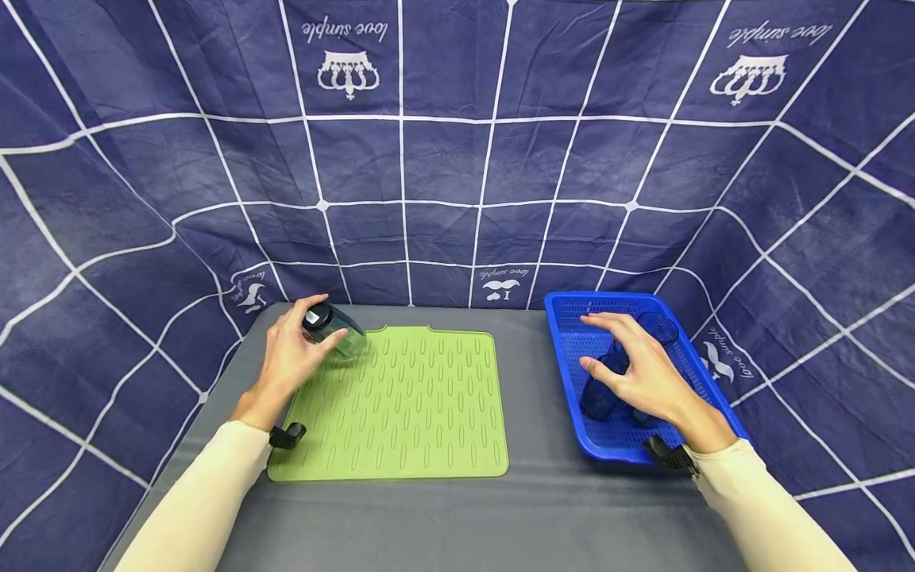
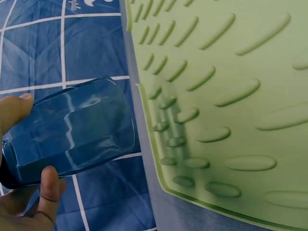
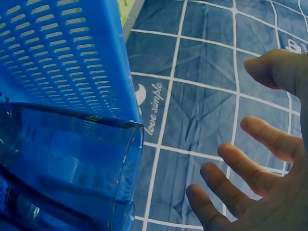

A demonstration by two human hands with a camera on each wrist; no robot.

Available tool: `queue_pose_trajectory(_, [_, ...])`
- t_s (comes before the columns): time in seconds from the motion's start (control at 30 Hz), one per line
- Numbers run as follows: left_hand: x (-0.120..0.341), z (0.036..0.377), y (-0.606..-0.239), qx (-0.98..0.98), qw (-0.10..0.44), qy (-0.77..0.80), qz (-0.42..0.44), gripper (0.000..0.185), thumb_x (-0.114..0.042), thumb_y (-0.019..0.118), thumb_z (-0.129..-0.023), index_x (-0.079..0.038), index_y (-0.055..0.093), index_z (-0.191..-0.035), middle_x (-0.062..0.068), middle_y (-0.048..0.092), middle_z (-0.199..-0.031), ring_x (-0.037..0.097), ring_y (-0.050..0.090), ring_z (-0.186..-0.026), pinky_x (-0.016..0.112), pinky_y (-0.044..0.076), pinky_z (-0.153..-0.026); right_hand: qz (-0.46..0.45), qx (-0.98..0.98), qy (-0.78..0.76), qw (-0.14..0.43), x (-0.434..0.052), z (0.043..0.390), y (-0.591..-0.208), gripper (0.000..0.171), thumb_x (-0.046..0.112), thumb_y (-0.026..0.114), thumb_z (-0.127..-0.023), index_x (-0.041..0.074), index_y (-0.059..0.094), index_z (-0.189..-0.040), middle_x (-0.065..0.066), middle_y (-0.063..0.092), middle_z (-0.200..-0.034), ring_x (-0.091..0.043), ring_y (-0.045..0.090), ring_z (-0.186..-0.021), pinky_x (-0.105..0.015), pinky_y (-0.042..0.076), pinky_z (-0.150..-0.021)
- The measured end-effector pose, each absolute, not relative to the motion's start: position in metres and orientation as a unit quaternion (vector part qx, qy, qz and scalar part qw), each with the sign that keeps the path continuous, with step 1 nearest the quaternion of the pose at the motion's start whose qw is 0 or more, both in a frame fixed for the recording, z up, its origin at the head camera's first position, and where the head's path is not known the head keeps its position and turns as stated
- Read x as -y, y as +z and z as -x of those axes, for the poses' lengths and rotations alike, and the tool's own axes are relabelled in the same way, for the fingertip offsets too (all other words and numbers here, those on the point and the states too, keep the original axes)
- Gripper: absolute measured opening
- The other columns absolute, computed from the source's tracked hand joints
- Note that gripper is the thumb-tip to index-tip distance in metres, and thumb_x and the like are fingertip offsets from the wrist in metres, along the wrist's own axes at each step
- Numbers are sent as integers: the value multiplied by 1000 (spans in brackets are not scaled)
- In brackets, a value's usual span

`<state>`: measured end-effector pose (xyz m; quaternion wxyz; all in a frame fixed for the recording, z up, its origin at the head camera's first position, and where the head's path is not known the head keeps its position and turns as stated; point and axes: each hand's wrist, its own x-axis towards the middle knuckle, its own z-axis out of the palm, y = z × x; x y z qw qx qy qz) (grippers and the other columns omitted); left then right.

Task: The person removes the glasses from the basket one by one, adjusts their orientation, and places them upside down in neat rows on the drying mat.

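Tumbler (image 2: 77,130) glossy clear bluish plastic; mat (image 1: 415,405) matt green silicone, ribbed; basket (image 1: 572,397) perforated blue plastic; backdrop (image 1: 457,159) cloth.

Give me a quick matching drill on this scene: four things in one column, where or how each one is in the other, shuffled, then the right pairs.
Things:
1. glass tumbler
2. green ridged mat
3. blue perforated basket
4. right hand

Places or states:
A. lies flat on the grey table, left of the basket
B. fingers spread open, over the basket
C. held tilted in the grip of the left hand
D. sits at the table's right side with blue tumblers inside

Pairs: 1-C, 2-A, 3-D, 4-B
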<state>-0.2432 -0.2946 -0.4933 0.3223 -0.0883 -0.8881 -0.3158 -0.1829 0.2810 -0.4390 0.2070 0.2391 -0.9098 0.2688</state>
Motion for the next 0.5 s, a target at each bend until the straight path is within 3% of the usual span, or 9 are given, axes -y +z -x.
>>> queue_pose_trajectory(0.13, [296, 244, -495, 890, 316, -319, 81, 72, -18, 103, -88, -11, 71, -154, 25, 76, -105, 43, 67, -87, 58, 51, -84, -238, 912, 267, 201, -283, 182, -441, 65, 20, 95, -96, 14, 71, -157, -12, 73, -155, -38, 65, -149, -13, 34, -124])
queue_pose_trajectory(0.23, [298, 244, -499, 892, 307, -321, 79, 73, -18, 102, -89, -11, 72, -154, 29, 78, -112, 49, 68, -93, 67, 52, -90, -239, 914, 264, 193, -282, 180, -442, 65, 21, 94, -96, 13, 71, -156, -13, 72, -156, -39, 64, -150, -30, 42, -127])
queue_pose_trajectory(0.37, [301, 245, -506, 897, 296, -318, 78, 73, -17, 102, -89, -9, 71, -154, 34, 79, -124, 58, 70, -103, 74, 52, -98, -238, 917, 260, 186, -284, 178, -444, 64, 22, 94, -97, 14, 71, -156, -14, 72, -155, -40, 64, -149, -57, 47, -122])
queue_pose_trajectory(0.5, [301, 249, -513, 899, 291, -317, 78, 73, -16, 102, -88, -8, 72, -154, 36, 78, -133, 63, 71, -114, 75, 52, -104, -235, 919, 257, 187, -288, 174, -446, 64, 21, 94, -97, 14, 71, -156, -14, 72, -154, -40, 65, -148, -60, 48, -120])
